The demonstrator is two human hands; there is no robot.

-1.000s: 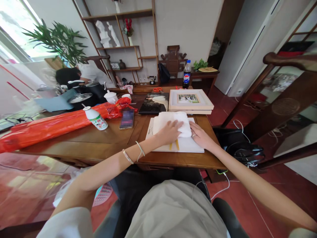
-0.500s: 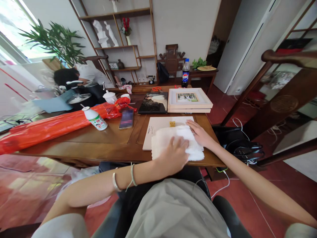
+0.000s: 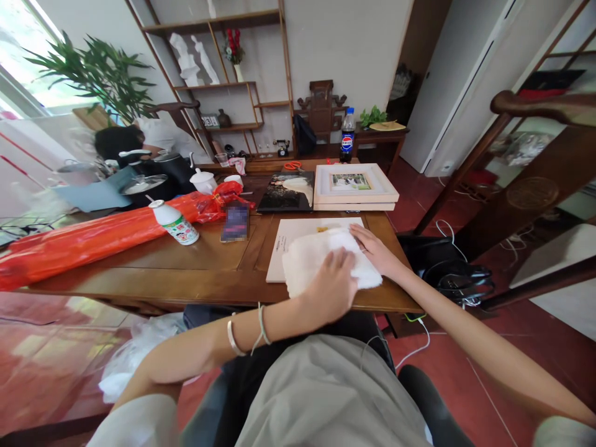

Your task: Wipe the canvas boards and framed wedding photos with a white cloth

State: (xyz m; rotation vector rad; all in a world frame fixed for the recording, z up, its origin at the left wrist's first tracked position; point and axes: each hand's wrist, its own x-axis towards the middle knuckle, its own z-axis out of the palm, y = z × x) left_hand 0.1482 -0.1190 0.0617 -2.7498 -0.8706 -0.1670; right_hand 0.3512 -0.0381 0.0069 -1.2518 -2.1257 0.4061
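Note:
A white fluffy cloth (image 3: 305, 257) lies over much of a pale flat board (image 3: 275, 267) at the table's front edge. My left hand (image 3: 331, 282) presses on the cloth from above, its fingers bent into it. At the board's right side, my right hand (image 3: 375, 249) rests with fingers stretched out flat, touching the edge of the cloth and board. A small yellow patch (image 3: 322, 229) on the board peeks out behind the cloth, which hides most of it. Small dark print shows on the board's left part.
Behind the board are a white picture frame (image 3: 388, 184), a black photo panel (image 3: 265, 202) and a cola bottle (image 3: 347, 139). To the left lie a phone (image 3: 235, 223), a white bottle (image 3: 174, 222) and a long red plastic-wrapped bundle (image 3: 93, 245). A wooden chair (image 3: 531, 180) stands right.
My left hand has moved slightly with the cloth, which now covers more of the yellow patch. My right hand stays in place at the board's side. The view has shifted a little.

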